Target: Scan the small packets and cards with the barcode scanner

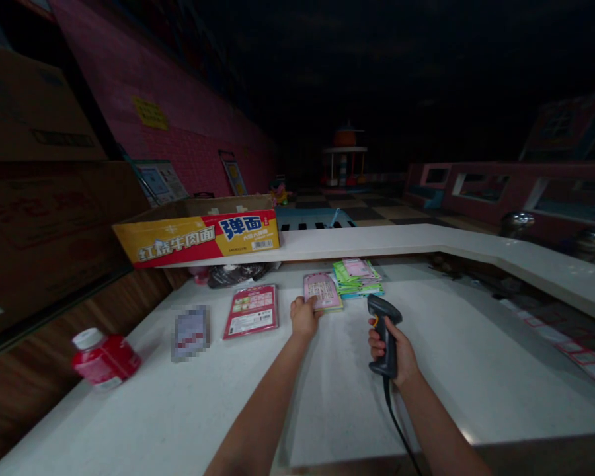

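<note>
In the head view my right hand is wrapped round the grip of a black barcode scanner, its head tilted up and its cable trailing to the front edge. My left hand has its fingers curled at the lower left edge of a pink booklet lying on the white counter. Just behind and to the right sits a loose pile of green and pink packets. Left of my left hand lies a flat red-and-white package.
A red bottle with a white cap and a blurred-out card are at the left. An open noodle carton rests on the raised white ledge along the back. Large cardboard boxes are stacked at far left.
</note>
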`<state>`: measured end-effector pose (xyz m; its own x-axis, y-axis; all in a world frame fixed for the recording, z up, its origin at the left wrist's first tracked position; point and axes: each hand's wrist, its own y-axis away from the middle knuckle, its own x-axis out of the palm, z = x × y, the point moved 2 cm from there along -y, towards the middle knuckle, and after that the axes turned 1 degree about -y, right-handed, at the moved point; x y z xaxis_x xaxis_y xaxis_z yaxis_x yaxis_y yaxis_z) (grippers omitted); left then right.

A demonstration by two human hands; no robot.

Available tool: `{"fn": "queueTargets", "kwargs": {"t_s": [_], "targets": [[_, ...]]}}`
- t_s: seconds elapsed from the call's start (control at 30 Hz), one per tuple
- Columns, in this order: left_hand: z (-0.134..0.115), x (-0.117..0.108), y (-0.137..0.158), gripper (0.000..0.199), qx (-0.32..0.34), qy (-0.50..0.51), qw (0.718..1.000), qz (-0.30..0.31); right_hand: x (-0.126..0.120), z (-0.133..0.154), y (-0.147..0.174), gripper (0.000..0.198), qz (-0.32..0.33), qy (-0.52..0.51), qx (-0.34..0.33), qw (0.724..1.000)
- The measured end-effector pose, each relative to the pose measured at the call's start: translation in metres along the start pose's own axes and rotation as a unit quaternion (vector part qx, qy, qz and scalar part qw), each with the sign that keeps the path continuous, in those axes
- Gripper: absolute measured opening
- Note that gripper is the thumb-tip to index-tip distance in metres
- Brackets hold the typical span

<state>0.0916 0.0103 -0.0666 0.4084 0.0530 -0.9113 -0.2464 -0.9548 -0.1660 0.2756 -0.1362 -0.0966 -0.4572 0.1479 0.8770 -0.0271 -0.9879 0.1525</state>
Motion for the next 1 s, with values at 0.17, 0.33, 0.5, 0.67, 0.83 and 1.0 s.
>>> {"fn": "queueTargets", "kwargs": {"t_s": [0.17, 0.33, 0.5, 0.67, 0.83, 1.0], "targets": [[-0.003, -0.003, 0.009, 0.059, 0.012, -0.009, 1.000, -0.021, 0.000, -0.001, 0.002, 0.029, 0.000, -0.002, -0.006, 1.000], [0.012, -0.031, 0.020, 0.049, 0.054, -0.028, 0.996, -0.067, -0.003, -0.002, 0.005, 0.029, -0.004, -0.004, -0.007, 1.000], [0.055, -0.081, 0.043, 0.042, -0.071, -0.099, 0.985, -0.124, -0.002, -0.001, 0.010, 0.027, -0.016, -0.009, 0.003, 1.000], [0.101, -0.105, 0.065, 0.061, -0.243, -0.120, 0.957, -0.101, -0.003, -0.001, 0.012, 0.027, -0.017, -0.010, 0.003, 1.000], [0.121, -0.109, 0.076, 0.068, -0.286, -0.103, 0.950, -0.077, -0.004, -0.001, 0.012, 0.026, -0.016, -0.011, 0.003, 1.000], [0.133, -0.114, 0.081, 0.071, -0.279, -0.086, 0.951, -0.105, -0.002, -0.002, 0.014, 0.029, -0.015, -0.011, 0.000, 1.000]]}}
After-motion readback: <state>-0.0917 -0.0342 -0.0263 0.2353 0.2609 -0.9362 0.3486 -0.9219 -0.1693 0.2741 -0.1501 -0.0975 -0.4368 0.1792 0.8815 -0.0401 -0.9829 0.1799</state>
